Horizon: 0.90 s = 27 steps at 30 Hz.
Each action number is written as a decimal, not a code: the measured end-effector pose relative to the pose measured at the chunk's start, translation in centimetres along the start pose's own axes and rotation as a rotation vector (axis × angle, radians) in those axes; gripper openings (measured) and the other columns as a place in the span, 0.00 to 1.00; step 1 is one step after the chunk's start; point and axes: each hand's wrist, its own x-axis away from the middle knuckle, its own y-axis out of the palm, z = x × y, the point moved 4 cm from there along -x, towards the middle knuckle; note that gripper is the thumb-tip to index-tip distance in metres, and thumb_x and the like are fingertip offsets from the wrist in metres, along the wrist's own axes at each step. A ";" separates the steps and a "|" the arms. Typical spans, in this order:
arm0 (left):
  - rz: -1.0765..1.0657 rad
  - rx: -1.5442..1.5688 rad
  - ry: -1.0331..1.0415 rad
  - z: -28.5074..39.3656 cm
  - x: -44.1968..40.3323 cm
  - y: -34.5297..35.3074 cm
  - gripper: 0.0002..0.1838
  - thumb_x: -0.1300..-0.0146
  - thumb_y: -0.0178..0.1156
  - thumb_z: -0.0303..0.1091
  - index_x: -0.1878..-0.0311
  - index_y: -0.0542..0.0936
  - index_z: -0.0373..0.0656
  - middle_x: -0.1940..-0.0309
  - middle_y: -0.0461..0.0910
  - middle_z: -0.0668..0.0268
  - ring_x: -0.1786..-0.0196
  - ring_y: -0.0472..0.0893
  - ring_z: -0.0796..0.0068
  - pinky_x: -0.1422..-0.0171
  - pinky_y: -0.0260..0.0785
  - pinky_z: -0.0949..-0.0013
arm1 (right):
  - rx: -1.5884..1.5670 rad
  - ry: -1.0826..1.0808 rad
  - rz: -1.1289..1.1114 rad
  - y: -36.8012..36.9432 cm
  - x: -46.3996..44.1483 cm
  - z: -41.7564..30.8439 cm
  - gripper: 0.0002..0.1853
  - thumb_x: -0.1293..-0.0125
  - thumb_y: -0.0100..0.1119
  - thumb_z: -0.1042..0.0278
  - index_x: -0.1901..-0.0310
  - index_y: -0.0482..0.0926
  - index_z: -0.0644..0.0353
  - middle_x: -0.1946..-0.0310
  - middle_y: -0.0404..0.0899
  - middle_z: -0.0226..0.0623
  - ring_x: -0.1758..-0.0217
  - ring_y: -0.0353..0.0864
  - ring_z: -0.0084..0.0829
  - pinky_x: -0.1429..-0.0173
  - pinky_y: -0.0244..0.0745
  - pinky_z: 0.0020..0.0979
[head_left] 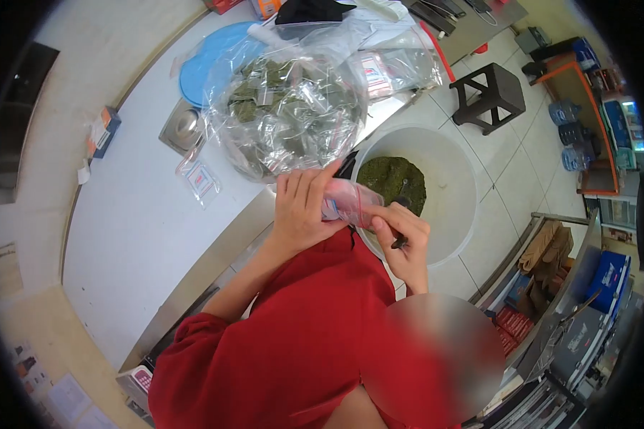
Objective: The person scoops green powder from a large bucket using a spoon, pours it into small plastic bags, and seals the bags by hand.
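In front of my red top, my left hand is closed around a small clear zip bag with a red strip at its mouth. My right hand has its fingers at that mouth and also grips a dark spoon-like utensil, partly hidden by the fingers. Just beyond is a round whitish tub holding dark green crushed leaf material. Left of the tub, a big clear plastic bag full of small green-filled packets rests on the table.
On the white table lie a flat printed zip bag, a metal dish on a scale, a blue round lid and a stack of clear bags. A dark stool stands on the tiles; shelves line the right.
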 end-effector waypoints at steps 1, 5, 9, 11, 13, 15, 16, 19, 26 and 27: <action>-0.021 -0.012 0.053 0.6 -0.3 0.0 0.49 0.72 0.76 0.39 0.40 0.68 0.39 0.54 0.73 0.60 0.56 0.71 0.59 0.52 0.60 0.59 | 0.049 0.061 0.027 -0.4 0.4 0.0 0.13 0.56 0.67 0.82 0.65 0.81 0.64 0.74 0.78 0.37 0.76 0.75 0.33 0.71 0.70 0.29; -0.026 0.011 0.125 2.4 -1.4 -0.1 0.49 0.72 0.74 0.39 0.38 0.67 0.43 0.59 0.71 0.66 0.59 0.70 0.66 0.54 0.57 0.61 | 0.257 -0.087 0.205 -0.9 0.4 -1.0 0.16 0.58 0.65 0.85 0.63 0.81 0.63 0.72 0.79 0.36 0.75 0.75 0.34 0.71 0.69 0.30; -0.012 0.009 0.153 3.1 -1.4 0.2 0.50 0.71 0.74 0.40 0.37 0.66 0.43 0.60 0.71 0.67 0.60 0.70 0.67 0.55 0.55 0.62 | 0.378 -0.100 0.314 -0.7 0.5 -1.7 0.17 0.60 0.67 0.84 0.63 0.80 0.62 0.69 0.79 0.36 0.72 0.74 0.34 0.70 0.70 0.30; 0.011 -0.003 0.145 3.2 -1.4 0.4 0.49 0.70 0.74 0.40 0.38 0.66 0.42 0.60 0.71 0.68 0.61 0.70 0.68 0.55 0.55 0.62 | 0.378 -0.087 0.363 -0.6 0.4 -1.5 0.18 0.62 0.67 0.83 0.64 0.80 0.62 0.66 0.79 0.36 0.70 0.74 0.34 0.68 0.71 0.29; 0.025 -0.011 0.139 3.4 -1.6 0.2 0.48 0.70 0.73 0.39 0.38 0.67 0.42 0.60 0.71 0.68 0.61 0.70 0.68 0.55 0.55 0.62 | 0.365 -0.099 0.362 -0.3 0.6 -1.4 0.18 0.62 0.67 0.83 0.64 0.80 0.62 0.66 0.79 0.36 0.70 0.74 0.35 0.68 0.71 0.29; 0.038 -0.021 0.133 3.4 -1.8 0.1 0.48 0.70 0.73 0.39 0.38 0.67 0.42 0.61 0.71 0.68 0.61 0.70 0.68 0.55 0.55 0.62 | 0.349 -0.111 0.361 -0.2 0.5 -1.4 0.18 0.62 0.67 0.83 0.65 0.80 0.62 0.66 0.79 0.36 0.69 0.74 0.35 0.67 0.71 0.30; 0.037 -0.022 0.131 3.4 -1.9 0.0 0.48 0.69 0.73 0.39 0.38 0.67 0.42 0.60 0.71 0.67 0.61 0.70 0.68 0.55 0.55 0.62 | 0.373 -0.115 0.360 -0.2 0.2 -1.6 0.18 0.62 0.66 0.84 0.65 0.80 0.62 0.66 0.79 0.36 0.69 0.74 0.36 0.67 0.71 0.30; 0.039 -0.031 0.132 3.4 -1.9 0.0 0.47 0.69 0.73 0.38 0.38 0.67 0.42 0.60 0.71 0.66 0.60 0.70 0.67 0.56 0.56 0.62 | 0.384 -0.105 0.321 -0.3 0.0 -1.6 0.17 0.62 0.66 0.84 0.65 0.79 0.63 0.66 0.79 0.37 0.68 0.74 0.38 0.66 0.72 0.32; 0.007 -0.024 0.107 2.5 -2.1 -0.2 0.47 0.71 0.73 0.34 0.39 0.68 0.42 0.59 0.72 0.64 0.59 0.71 0.63 0.55 0.57 0.61 | 0.276 -0.119 0.318 -0.9 0.2 -0.6 0.15 0.60 0.60 0.89 0.66 0.78 0.67 0.68 0.80 0.43 0.60 0.82 0.44 0.56 0.78 0.36; 0.008 -0.025 0.107 2.6 -2.1 -0.3 0.47 0.71 0.73 0.34 0.39 0.68 0.42 0.59 0.72 0.64 0.59 0.71 0.63 0.55 0.57 0.61 | 0.276 -0.119 0.318 -0.9 0.2 -0.6 0.15 0.60 0.60 0.89 0.66 0.78 0.67 0.68 0.80 0.43 0.60 0.82 0.44 0.56 0.78 0.36</action>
